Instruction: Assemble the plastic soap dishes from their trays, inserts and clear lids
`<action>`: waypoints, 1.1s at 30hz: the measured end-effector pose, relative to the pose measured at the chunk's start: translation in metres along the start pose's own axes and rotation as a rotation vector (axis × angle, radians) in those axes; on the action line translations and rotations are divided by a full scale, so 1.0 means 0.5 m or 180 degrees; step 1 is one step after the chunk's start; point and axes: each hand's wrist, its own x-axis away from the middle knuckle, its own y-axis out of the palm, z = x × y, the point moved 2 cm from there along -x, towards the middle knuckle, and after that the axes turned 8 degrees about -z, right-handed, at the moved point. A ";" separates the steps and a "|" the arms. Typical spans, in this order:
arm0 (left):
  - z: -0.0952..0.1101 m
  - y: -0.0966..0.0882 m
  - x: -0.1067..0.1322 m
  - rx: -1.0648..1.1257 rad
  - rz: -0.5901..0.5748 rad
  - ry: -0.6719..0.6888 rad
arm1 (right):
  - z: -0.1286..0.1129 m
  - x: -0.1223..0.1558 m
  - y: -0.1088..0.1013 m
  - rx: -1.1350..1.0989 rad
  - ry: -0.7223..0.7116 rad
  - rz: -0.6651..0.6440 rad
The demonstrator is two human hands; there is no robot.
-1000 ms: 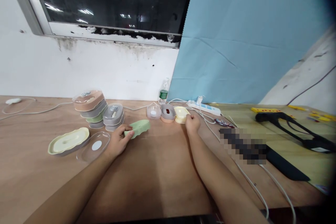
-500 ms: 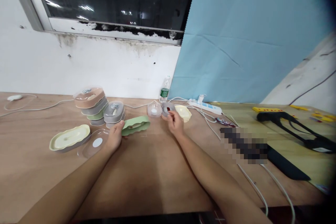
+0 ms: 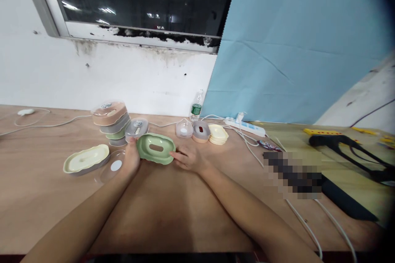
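Observation:
A green oval tray with a slot in its middle (image 3: 156, 148) is tilted up between both my hands above the wooden table (image 3: 185, 209). My left hand (image 3: 132, 159) grips its left edge. My right hand (image 3: 187, 158) holds its right edge with fingers laid along the rim. Just left of my left hand lie a clear oval lid (image 3: 112, 166) and a cream tray sitting in a grey base (image 3: 86, 159). Behind the green tray stands a stack of lidded oval boxes (image 3: 111, 123) and a single grey lidded box (image 3: 136, 128).
Further back sit a small clear lid (image 3: 184, 130), a grey and peach piece (image 3: 201, 131) and cream trays (image 3: 218, 133). A water bottle (image 3: 196, 107) stands by the wall. A white power strip (image 3: 246, 127) with cables, a blurred patch and black tools lie to the right.
My right hand left the small pieces at the back and came to the green tray's right edge. The tray was turned up so its slotted face shows, now held by both hands.

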 end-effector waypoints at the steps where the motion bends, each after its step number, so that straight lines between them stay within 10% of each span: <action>1: 0.001 0.003 0.001 0.0043 -0.0051 -0.0052 | 0.001 0.000 0.001 0.0015 0.0013 -0.0005; 7: 0.022 0.011 0.010 0.0010 0.0010 0.0238 | 0.024 0.018 0.012 -0.0344 0.0809 0.0093; 16: 0.067 0.009 0.033 -0.3383 -0.0683 0.1422 | 0.153 0.110 -0.004 -0.0080 0.3269 0.1026; 33: 0.062 0.019 0.033 -0.4556 -0.0805 0.0732 | 0.162 0.115 0.009 -0.0078 0.3676 0.0536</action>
